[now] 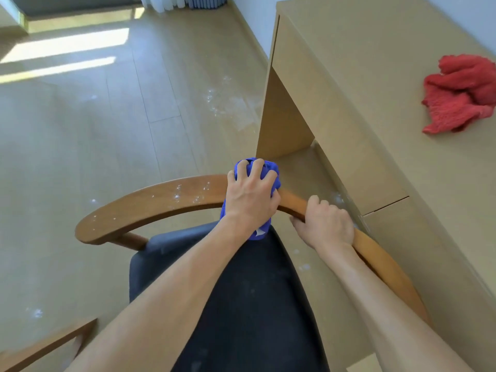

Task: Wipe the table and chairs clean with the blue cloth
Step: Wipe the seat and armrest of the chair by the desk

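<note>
While I watch through the head camera, the floor (107, 135) fills the left and far part of the view, pale wood planks with bright sun patches at the far left and white powdery smears near the counter's foot. The counter (375, 103) runs along the right side, light brown, with a drawer seam showing on its near face. A chair (241, 304) sits just left of it, close under me, with a dark seat and a curved wooden backrest (150, 202) arcing from the left round to the right. White specks dot the left stretch of that backrest, and a few faint ones lie on the seat. Another piece of wooden furniture shows at the near left corner; I cannot tell what it is. A red cloth (459, 95) lies crumpled on the counter at the far right, well apart from the hands. My left hand (251, 197) grips the bunched blue cloth (271, 170) and presses it on the top middle of the backrest, fingers curled over it, with cloth hanging below the rail. My right hand (326, 224) is curled round the backrest just right of it, holding the rail.
</note>
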